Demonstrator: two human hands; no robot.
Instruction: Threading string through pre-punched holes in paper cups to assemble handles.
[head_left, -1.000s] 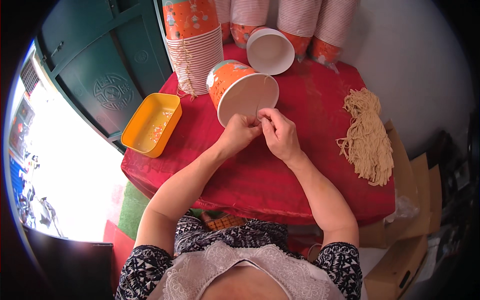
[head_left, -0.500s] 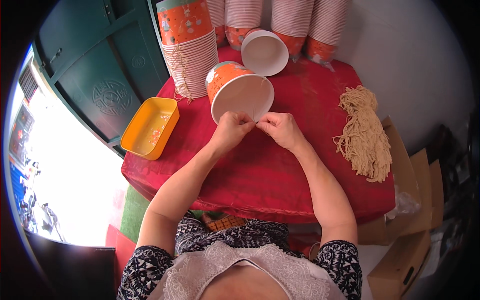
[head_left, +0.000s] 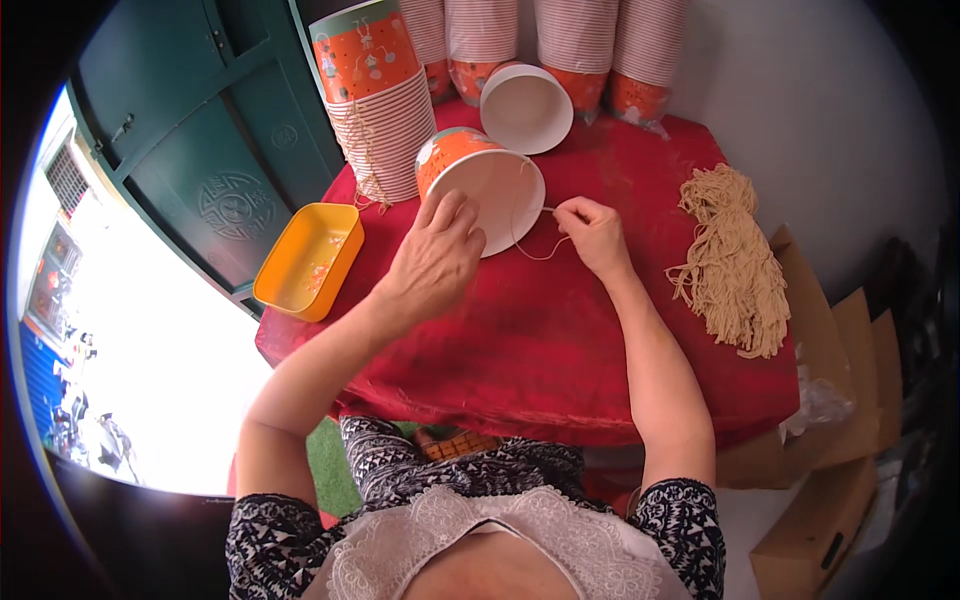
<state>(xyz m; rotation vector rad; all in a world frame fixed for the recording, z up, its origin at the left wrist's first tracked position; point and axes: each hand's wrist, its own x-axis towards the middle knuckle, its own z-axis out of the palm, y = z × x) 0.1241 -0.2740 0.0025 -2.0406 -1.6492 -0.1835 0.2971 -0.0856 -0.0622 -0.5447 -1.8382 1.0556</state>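
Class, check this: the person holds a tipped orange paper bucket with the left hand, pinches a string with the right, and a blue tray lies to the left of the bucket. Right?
Not quite. The tray is yellow, not blue, as the head view shows. The rest stands: the left hand is on the tipped orange paper bucket, and the right hand pinches the string.

The table (head_left: 560,340) wears a deep red cloth. On it, the paper cup (head_left: 480,185) lying on its side is orange outside with small pale drawings, a green band at its rim and plain white inside. The tall stack of cups (head_left: 375,110) at the back left corner shows the same orange print on top, with white-and-red ribbed rims below. The open cup (head_left: 527,108) at the back edge is white within. The tray (head_left: 308,260) at the left edge is yellow-orange. The bundle of strings (head_left: 730,265) near the right edge is pale tan (as is the string (head_left: 535,245) in the fingers). The blouse (head_left: 470,510) is black with a white pattern, trimmed in white lace.
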